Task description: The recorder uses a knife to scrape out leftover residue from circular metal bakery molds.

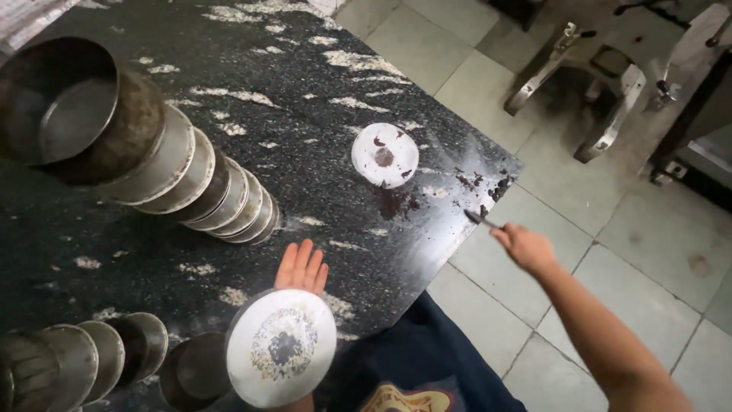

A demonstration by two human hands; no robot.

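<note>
The left hand is open, its fingers stretched flat and pointing away from the person. It supports from behind a round metal disc, which stands tilted on edge near the front edge of the counter. The disc is pale, with one dark crumbly patch in its middle. I cannot tell if the thumb hooks the rim, because the disc hides the palm.

The right hand is closed around a thin knife. Only the dark blade shows, and it points to the right corner of the counter. This hand is beyond the counter edge, above the tiled floor.

One second disc lies flat on the black speckled counter, well apart from the left hand. It carries some dark crumbs, and one dark smear is on the stone just in front of it. More crumbs lie near the corner, close to the knife tip.

At the left, one tall stack of round tins leans toward the camera; I count about seven tins in it. At the lower left is a second row of tins, about five, overlapping. One more tin is just left of the held disc, touching it or nearly so.

On the floor at the upper right stand metal legs of some machine.
</note>
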